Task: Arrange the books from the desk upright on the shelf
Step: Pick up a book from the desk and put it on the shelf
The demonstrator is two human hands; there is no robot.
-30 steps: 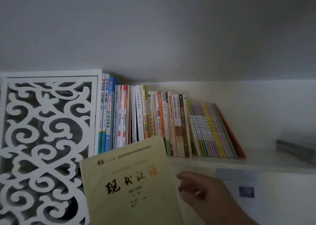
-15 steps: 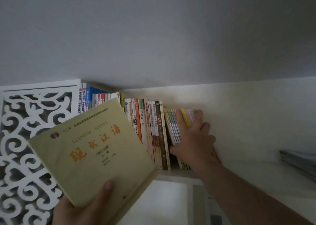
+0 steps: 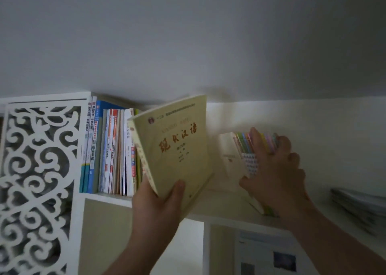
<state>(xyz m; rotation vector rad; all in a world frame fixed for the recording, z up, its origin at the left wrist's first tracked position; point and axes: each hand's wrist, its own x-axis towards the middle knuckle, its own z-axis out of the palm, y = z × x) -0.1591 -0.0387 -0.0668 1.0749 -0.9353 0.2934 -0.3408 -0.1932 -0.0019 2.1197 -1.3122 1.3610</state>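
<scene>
White shelf (image 3: pixel 108 198) at nine o'clock carried standing books (image 3: pixel 108 149), the left hand (image 3: pixel 158 199) pinched a yellow book (image 3: pixel 177 147) at the gap, and at three o'clock the right hand (image 3: pixel 275 174), fingers spread, pushed thin books (image 3: pixel 248 149) aside, so sliding it in upright likely came next.

A white fretwork panel (image 3: pixel 39 182) cut with scrolling swirls stands at the far left. A plain grey-white wall (image 3: pixel 188 40) fills the upper view. Blurred printed sheets (image 3: pixel 269 258) hang low on the right.

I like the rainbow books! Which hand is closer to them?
Right. The right hand presses on the pastel-spined books; the left hand is apart to their left, gripping the yellow book.
</scene>
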